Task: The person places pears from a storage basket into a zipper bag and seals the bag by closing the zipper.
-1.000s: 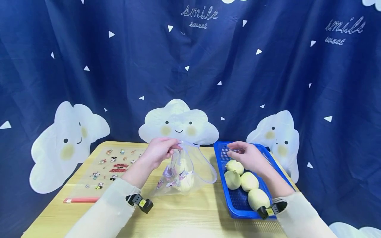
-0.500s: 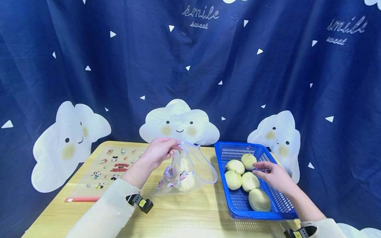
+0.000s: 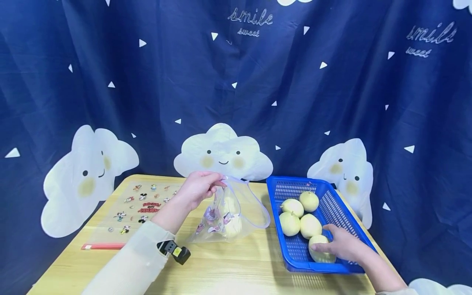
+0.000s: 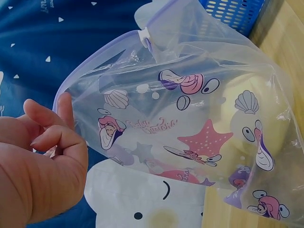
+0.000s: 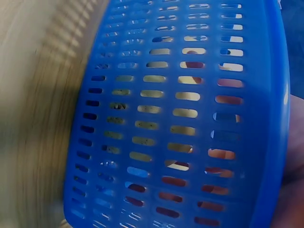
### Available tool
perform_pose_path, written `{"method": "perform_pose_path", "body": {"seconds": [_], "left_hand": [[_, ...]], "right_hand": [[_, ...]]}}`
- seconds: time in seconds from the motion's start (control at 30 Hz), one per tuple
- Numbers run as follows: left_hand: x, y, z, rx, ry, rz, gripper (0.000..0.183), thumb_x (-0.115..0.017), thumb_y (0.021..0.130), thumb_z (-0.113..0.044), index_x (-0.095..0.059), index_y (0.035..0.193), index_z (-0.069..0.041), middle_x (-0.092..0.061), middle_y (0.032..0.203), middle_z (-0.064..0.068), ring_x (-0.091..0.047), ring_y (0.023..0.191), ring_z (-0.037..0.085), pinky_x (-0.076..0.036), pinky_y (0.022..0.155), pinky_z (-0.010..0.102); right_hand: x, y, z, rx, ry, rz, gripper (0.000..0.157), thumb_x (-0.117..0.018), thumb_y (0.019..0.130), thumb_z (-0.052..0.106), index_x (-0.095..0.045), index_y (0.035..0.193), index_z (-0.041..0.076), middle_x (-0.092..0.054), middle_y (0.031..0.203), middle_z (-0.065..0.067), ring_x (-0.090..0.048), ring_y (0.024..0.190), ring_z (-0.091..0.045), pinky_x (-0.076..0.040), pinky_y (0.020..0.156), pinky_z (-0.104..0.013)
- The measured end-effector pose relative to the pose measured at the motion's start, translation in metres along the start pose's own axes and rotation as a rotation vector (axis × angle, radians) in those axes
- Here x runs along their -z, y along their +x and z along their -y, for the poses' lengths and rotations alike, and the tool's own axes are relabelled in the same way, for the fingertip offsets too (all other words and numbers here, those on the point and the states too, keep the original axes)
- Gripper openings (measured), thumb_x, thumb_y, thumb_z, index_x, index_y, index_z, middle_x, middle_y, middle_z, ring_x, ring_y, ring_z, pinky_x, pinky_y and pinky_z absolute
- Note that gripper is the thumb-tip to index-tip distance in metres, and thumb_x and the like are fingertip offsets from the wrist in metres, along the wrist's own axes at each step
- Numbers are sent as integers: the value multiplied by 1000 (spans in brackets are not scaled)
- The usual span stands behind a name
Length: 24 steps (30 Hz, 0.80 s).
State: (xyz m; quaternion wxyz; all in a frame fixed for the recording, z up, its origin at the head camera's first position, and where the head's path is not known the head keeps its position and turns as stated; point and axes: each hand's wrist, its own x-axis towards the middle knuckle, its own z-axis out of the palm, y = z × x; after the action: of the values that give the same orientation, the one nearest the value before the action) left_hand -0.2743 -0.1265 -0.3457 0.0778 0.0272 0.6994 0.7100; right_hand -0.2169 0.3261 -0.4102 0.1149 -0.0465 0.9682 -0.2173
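Note:
My left hand pinches the upper edge of a translucent slider zip bag printed with cartoon shells and a starfish. The bag's mouth gapes to the right, and a pale yellow pear shows through its film. In the left wrist view, the white slider sits on the purple zip edge. Over the blue basket, my right hand holds the nearest pear, thumb across its top and fingers round the far side. The basket wall mostly screens that hand in the right wrist view.
Several other pears lie in the basket's left and far parts. A flat, clear Mickey-print bag with a red slider bar lies on the left of the wooden table. A blue curtain hangs behind.
My right hand has come from the far part of the basket down to the nearest pear, uncovering the far pear. My left hand and the bag have stayed in place.

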Motion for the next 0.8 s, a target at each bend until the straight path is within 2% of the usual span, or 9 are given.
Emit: {"method": "perform_pose_path", "body": {"seconds": [0.07,0.2,0.33,0.43,0.6,0.8], "left_hand": [[0,0,0,3,3,0,32,-64,110,-17,-74,131,5,-78,90,5,-51,57,1,-38,52,11],[0,0,0,2,1,2,32,-64,110,-17,-74,132,5,-79,91,5,-51,57,0,-38,51,11],[0,0,0,1,-5,4,32,-63,110,-16,-73,133,5,-78,90,4,-51,57,0,-37,51,11],[-1,0,0,1,-5,5,32,-63,110,-15,-73,133,5,-78,90,4,-51,57,0,-37,51,11],[-1,0,0,6,-1,6,32,-63,110,-16,-73,132,5,-79,93,7,-51,57,1,-38,51,11],[-2,0,0,8,-3,3,33,-63,111,-17,-73,133,5,-78,91,4,-51,57,0,-39,51,11]], "right_hand": [[-3,-1,2,-16,-23,26,97,-87,92,53,-51,144,-20,-64,137,-40,-62,130,-57,-51,106,-71],[-4,-2,5,-27,-62,33,91,-89,90,50,-56,139,-21,-70,130,-34,-67,122,-49,-53,105,-68],[-4,0,5,-25,-75,27,76,-90,89,44,-64,131,-14,-75,114,-19,-69,105,-35,-58,93,-55],[-5,0,5,-18,-70,17,67,-91,88,41,-69,126,-9,-72,102,-6,-63,94,-26,-55,82,-45],[-4,-2,4,-19,-73,4,66,-92,86,43,-71,124,-6,-71,97,-2,-62,89,-24,-52,77,-40],[4,-4,2,3,-48,-26,68,-91,87,44,-71,128,-6,-75,103,-5,-65,92,-23,-54,77,-41]]}}
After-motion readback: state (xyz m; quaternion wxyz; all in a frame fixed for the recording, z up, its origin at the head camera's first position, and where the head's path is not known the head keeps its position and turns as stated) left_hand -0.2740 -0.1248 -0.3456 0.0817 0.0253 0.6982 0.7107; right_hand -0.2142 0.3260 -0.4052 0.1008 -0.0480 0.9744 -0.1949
